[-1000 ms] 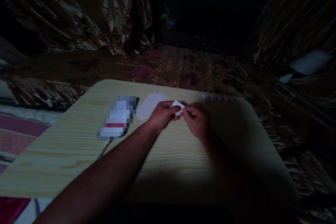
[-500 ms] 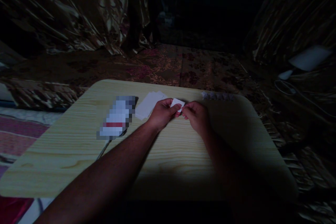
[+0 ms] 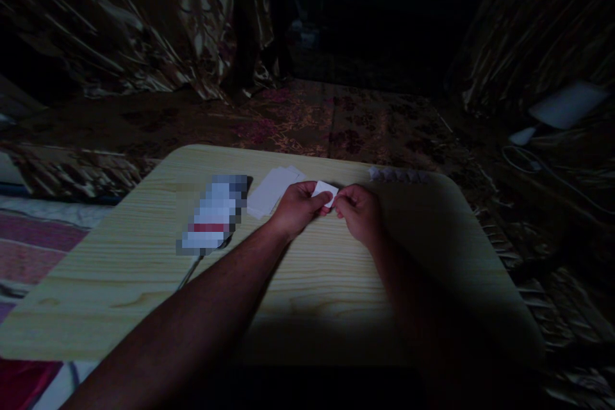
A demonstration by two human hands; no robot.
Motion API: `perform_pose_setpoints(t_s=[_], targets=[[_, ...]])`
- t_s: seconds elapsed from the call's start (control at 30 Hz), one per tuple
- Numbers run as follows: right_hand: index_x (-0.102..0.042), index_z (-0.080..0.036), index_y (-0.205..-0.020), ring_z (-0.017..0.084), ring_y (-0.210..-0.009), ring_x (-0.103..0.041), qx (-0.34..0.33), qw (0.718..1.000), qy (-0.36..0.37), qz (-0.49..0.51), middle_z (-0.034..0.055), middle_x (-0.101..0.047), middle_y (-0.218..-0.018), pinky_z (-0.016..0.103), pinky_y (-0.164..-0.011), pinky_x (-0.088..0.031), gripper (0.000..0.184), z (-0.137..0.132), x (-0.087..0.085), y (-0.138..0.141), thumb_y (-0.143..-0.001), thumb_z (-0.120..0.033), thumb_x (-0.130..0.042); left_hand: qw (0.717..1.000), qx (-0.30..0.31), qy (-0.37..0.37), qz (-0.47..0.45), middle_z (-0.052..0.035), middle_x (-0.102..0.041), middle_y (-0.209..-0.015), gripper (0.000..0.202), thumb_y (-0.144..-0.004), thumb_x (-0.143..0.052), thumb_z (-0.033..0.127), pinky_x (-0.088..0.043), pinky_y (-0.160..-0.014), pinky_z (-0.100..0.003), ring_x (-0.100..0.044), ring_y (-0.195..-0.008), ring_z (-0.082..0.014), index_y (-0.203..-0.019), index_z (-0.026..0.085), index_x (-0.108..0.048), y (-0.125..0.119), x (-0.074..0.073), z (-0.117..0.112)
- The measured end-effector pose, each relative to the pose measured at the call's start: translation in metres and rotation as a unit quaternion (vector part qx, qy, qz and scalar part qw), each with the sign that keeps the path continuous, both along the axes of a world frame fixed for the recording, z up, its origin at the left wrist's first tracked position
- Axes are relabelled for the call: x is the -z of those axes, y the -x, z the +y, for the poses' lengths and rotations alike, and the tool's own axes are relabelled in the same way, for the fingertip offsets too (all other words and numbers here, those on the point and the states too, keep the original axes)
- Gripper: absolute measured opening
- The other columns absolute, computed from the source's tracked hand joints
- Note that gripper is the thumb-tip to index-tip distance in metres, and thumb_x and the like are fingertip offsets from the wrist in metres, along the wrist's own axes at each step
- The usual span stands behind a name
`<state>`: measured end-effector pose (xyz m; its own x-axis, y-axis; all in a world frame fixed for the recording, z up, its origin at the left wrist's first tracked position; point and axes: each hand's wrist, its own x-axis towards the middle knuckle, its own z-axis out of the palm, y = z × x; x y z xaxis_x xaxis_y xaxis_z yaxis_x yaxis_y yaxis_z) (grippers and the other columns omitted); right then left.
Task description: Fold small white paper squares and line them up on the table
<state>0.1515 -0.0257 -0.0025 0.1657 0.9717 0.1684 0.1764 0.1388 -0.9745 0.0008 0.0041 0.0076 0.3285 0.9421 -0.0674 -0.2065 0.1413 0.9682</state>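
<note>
A small piece of folded white paper [image 3: 325, 188] is held just above the wooden table, near its far middle. My left hand [image 3: 298, 208] grips it, the thumb lying across its face. At the paper's right edge, my right hand [image 3: 358, 210] is closed in a pinch with thumb and forefinger. Its fingertips touch that edge; the fine detail there is too dark to make out. Left of my left hand lies a stack of white paper sheets [image 3: 271, 192], partly covered by that hand.
A phone with a blurred-out screen [image 3: 214, 211] lies on the table [image 3: 120, 262] at left, a cable [image 3: 189, 274] running from it. Several small pale folded pieces [image 3: 398, 175] line the far right edge. Beyond stand a white lamp [image 3: 569, 106] and curtains [image 3: 192, 19].
Almost nothing differs. Both hands stay at the paper, with only a slight shift of the fingers at its right edge.
</note>
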Motion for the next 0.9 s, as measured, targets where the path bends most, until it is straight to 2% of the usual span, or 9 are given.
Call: perform_pose_setpoints(t_s=[0.17, 0.67, 0.9], targets=[[-0.062, -0.02, -0.072, 0.012, -0.05, -0.053, -0.017, 1.0, -0.006, 0.008, -0.0037, -0.059, -0.055, 0.024, -0.051, -0.041, 0.008, -0.0007, -0.0019, 0.0005, -0.075, -0.028, -0.06, 1.0, 0.002, -0.011, 0.01, -0.0013, -0.065, -0.062, 0.028, -0.069, -0.083, 0.034, -0.042, -0.054, -0.021, -0.053, -0.053, -0.008, -0.077, 0.01, -0.069, 0.0003, -0.002, -0.0007], [-0.061, -0.02, -0.071, 0.012, -0.05, -0.054, -0.025, 1.0, -0.013, -0.003, -0.0036, -0.059, -0.055, 0.024, -0.052, -0.041, 0.009, -0.0023, -0.0051, 0.0002, -0.077, -0.027, -0.06, 0.999, -0.002, -0.032, 0.037, -0.0011, -0.064, -0.061, 0.023, -0.073, -0.076, 0.033, -0.035, -0.051, -0.022, -0.05, -0.05, -0.0079, -0.076, 0.012, -0.067, -0.0015, -0.0029, -0.0037], [-0.062, -0.02, -0.071, 0.012, -0.049, -0.052, -0.005, 1.0, -0.002, -0.018, -0.0042, -0.058, -0.053, 0.024, -0.052, -0.04, 0.009, -0.0019, -0.0042, 0.0009, -0.076, -0.027, -0.061, 0.995, -0.01, -0.058, 0.08, -0.0002, -0.061, -0.06, 0.026, -0.077, -0.073, 0.038, -0.031, -0.047, -0.022, -0.047, -0.049, -0.008, -0.076, 0.013, -0.066, -0.0014, 0.0, -0.0028]])
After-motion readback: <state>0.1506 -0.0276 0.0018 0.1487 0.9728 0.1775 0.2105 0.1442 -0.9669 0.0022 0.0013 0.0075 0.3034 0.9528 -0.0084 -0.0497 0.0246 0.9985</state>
